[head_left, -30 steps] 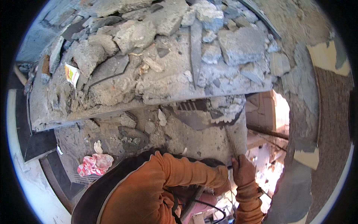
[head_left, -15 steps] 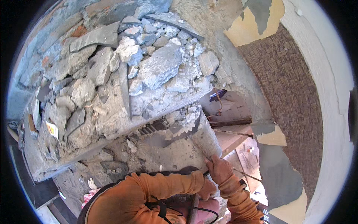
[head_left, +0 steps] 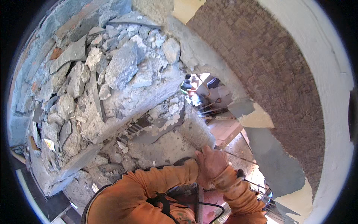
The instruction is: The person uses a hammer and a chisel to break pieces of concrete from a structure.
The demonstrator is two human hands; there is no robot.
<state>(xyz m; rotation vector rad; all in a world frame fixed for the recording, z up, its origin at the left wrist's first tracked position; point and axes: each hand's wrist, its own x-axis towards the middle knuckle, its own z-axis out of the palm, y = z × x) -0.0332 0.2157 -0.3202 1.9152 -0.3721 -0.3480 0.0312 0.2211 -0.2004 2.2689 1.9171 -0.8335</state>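
Right hand [head_left: 215,162]: curls over, fingers bunched, right at the edge of the concrete step [head_left: 195,130].
Left hand [head_left: 203,179]: tucks in close beneath, partly hidden by the right.
Grip: hands together, fingers bent in; cannot tell whether clamped on anything.
Concrete step: sits just beyond the fingertips, stretching away to the left.
Thin dark rod [head_left: 236,156]: slants off just right of the grip; cannot tell whether held.
Black cable [head_left: 212,205]: loops below the grip.
Ragged gap [head_left: 223,95]: opens beyond and to the right, glaring bright in places.
Rubble [head_left: 123,67]: lies heaped well beyond, leftward.
Brown textured panel [head_left: 268,67]: curves well off right.
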